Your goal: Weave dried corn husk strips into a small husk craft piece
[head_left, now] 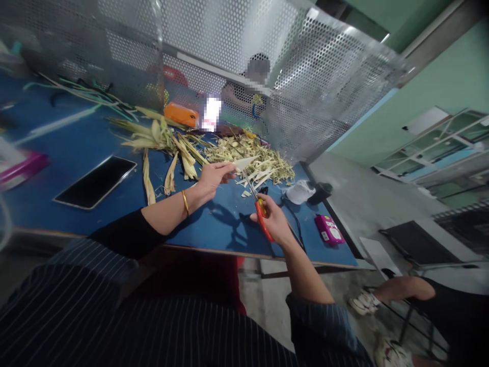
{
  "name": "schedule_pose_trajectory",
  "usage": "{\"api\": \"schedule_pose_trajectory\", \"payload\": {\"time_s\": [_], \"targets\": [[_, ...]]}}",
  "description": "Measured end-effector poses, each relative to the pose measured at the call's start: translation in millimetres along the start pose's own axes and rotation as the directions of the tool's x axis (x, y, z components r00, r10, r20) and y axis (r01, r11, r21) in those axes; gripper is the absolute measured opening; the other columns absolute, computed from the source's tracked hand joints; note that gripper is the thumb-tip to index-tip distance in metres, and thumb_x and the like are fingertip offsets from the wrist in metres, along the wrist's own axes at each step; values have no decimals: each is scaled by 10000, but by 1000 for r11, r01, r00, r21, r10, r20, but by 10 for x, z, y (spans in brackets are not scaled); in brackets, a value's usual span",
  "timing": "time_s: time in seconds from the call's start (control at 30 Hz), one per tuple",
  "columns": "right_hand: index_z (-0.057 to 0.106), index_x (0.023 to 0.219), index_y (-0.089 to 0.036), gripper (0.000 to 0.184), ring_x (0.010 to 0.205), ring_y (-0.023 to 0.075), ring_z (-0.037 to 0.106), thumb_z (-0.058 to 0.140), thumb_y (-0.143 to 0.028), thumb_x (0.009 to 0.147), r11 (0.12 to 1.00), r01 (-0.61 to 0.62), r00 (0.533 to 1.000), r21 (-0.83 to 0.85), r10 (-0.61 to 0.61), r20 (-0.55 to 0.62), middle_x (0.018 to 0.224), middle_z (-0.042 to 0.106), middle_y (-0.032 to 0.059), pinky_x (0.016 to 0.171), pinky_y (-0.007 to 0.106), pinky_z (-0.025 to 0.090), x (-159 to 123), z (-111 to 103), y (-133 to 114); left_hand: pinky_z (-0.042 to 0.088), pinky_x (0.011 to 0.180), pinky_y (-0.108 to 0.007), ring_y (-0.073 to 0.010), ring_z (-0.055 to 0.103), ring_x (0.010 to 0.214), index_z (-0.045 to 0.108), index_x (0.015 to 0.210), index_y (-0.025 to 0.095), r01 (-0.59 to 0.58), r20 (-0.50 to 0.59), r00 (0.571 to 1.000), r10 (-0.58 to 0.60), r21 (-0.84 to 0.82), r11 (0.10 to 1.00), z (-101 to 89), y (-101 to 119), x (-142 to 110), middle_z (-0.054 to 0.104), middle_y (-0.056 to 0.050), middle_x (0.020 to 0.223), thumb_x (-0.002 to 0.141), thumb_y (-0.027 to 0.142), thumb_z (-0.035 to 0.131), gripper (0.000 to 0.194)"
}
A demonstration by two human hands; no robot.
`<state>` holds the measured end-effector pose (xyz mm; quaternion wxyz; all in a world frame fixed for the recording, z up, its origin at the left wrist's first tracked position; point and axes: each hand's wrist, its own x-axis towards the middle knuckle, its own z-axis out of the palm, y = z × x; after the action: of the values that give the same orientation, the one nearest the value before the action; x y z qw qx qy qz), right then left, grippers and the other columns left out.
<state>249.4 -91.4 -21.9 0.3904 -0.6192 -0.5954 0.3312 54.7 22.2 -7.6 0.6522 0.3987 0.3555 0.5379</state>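
Observation:
My left hand (214, 178) pinches a pale, pointed piece of corn husk (245, 162) over the blue table. In my right hand (273, 218) is a pair of scissors (261, 214) with red and yellow handles, its blades reaching up toward the husk piece. Whether the blades touch it I cannot tell. Just beyond both hands lies a heap of cut husk strips (263, 160), with a few scraps on the table below it. Longer dried husks (156, 135) lie bunched to the left, some hanging toward me.
A tablet (96, 182) lies at left. An orange pack (181, 115) and a lit phone (211, 113) stand at the back before a perforated metal screen (206, 46). White cloth item (300, 192) and purple packet (329, 230) are at right. Another person sits at lower right.

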Motion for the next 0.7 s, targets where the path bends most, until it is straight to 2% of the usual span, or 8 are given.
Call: {"api": "schedule_pose_trajectory", "payload": {"time_s": [0.1, 0.23, 0.43, 0.7], "targets": [[584, 1207, -187, 620, 716, 127, 501, 745, -405, 649, 999, 34, 999, -21, -35, -26, 825, 558, -25, 729, 285, 457, 48, 42, -3, 431, 556, -207, -102, 656, 626, 742, 774, 145, 8, 3, 1000, -8, 33, 999, 7, -13, -17, 734, -55, 776, 750, 245, 727, 104], [637, 1194, -183, 588, 793, 164, 566, 732, -440, 673, 987, 90, 993, -130, -98, -59, 885, 627, 21, 772, 305, 487, 87, 73, 0, 429, 553, -214, -108, 655, 624, 747, 764, 154, 9, 11, 1000, -10, 81, 997, 12, -38, -20, 743, -58, 781, 748, 209, 716, 65], [669, 1193, -157, 569, 783, 163, 577, 716, -461, 714, 960, 154, 981, -235, -177, -82, 929, 634, 47, 795, 316, 496, 88, 63, 30, 422, 555, -220, -115, 652, 617, 755, 741, 155, 22, 9, 1000, -24, 146, 989, 21, -69, -14, 746, -65, 766, 746, 160, 684, 72], [703, 1147, -161, 515, 718, 147, 555, 723, -447, 718, 968, 132, 987, -213, -149, -66, 862, 644, 28, 740, 295, 486, 65, 13, 52, 418, 556, -224, -113, 642, 586, 754, 727, 147, 1, 25, 1000, -5, 161, 987, 23, -70, -31, 735, -50, 716, 708, 178, 709, 59]]}}
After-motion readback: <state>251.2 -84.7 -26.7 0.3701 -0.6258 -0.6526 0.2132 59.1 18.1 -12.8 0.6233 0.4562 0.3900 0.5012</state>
